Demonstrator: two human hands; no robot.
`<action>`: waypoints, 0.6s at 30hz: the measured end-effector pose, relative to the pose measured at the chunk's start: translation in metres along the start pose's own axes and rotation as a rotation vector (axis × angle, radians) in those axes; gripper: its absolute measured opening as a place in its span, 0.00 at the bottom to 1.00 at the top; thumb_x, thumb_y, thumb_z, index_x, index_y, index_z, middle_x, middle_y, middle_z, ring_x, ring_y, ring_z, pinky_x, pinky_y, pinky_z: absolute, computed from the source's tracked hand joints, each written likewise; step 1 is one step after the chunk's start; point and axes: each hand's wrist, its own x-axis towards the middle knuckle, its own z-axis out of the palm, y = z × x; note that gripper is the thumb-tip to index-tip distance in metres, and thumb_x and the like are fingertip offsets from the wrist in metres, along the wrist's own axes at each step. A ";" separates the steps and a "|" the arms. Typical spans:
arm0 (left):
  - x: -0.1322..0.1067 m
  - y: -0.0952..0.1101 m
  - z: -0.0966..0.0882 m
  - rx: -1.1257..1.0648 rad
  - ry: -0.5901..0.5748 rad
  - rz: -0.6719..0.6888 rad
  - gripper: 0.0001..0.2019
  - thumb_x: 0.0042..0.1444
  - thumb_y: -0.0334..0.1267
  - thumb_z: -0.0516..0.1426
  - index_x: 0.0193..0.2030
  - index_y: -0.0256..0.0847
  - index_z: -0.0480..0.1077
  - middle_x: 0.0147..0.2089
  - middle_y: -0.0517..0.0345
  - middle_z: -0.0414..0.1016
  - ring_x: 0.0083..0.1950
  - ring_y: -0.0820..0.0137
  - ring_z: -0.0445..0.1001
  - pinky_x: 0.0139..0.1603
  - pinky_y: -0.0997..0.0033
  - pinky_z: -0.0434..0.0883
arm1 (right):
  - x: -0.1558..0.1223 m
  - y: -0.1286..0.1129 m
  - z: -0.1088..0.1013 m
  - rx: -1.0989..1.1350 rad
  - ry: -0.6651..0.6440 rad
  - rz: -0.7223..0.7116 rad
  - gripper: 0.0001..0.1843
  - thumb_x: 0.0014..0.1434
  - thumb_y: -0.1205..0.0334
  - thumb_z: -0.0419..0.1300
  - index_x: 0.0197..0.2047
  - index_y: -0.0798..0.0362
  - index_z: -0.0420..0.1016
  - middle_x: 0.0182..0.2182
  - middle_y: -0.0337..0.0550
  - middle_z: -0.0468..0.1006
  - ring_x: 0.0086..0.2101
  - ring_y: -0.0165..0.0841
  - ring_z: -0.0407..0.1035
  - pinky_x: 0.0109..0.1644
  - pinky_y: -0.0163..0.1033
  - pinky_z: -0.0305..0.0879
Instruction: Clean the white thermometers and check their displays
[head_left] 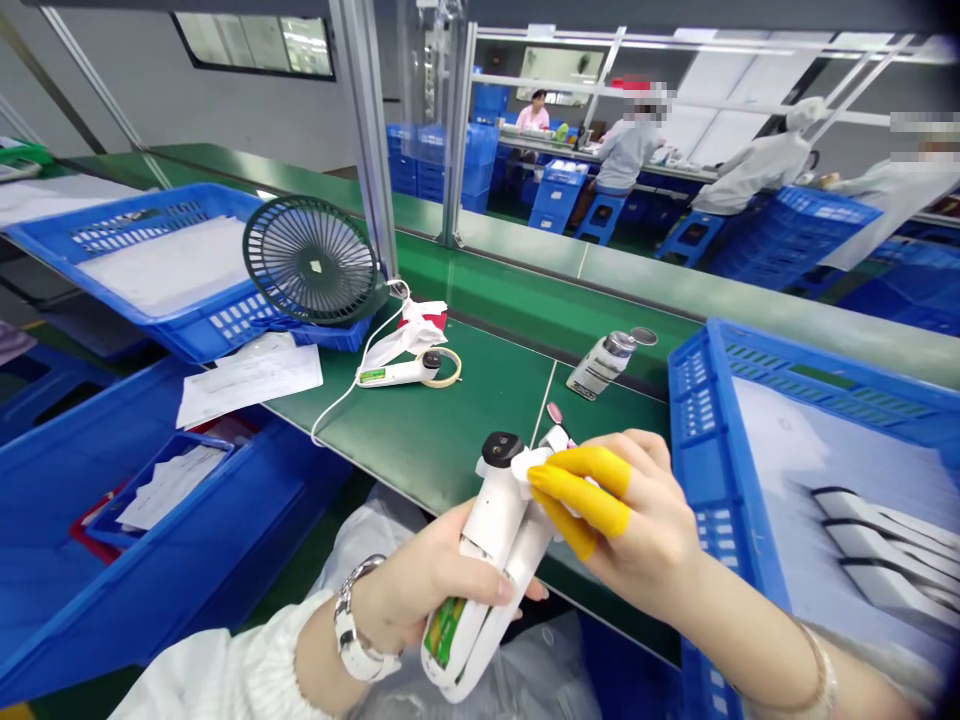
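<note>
My left hand [442, 570] is wrapped round a long white handheld device [495, 500] with a black cap at its top. Green shows through an open slot [448, 625] at its lower end. A second long white body [487, 640] lies alongside it in the same grip. Yellow finger cots cover several fingers of my right hand [645, 520], which pinches a small white piece [527, 470] against the upper part, beside the black cap. What that piece is, I cannot make out. A pinkish tip [554, 412] pokes up just behind it.
On the green bench [420, 430] lie a similar white device [394, 373], a tape roll [451, 368] and a white cable. A dispenser bottle [600, 368] with its lid up stands further back. Blue crates [694, 400] flank me; a fan [311, 258] stands left.
</note>
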 end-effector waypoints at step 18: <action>0.002 -0.001 0.000 -0.009 -0.112 0.104 0.27 0.38 0.26 0.63 0.48 0.38 0.66 0.34 0.59 0.72 0.33 0.74 0.70 0.33 0.77 0.65 | 0.002 -0.016 0.006 0.254 -0.179 -0.021 0.04 0.56 0.68 0.57 0.35 0.53 0.72 0.29 0.42 0.75 0.29 0.33 0.63 0.38 0.44 0.52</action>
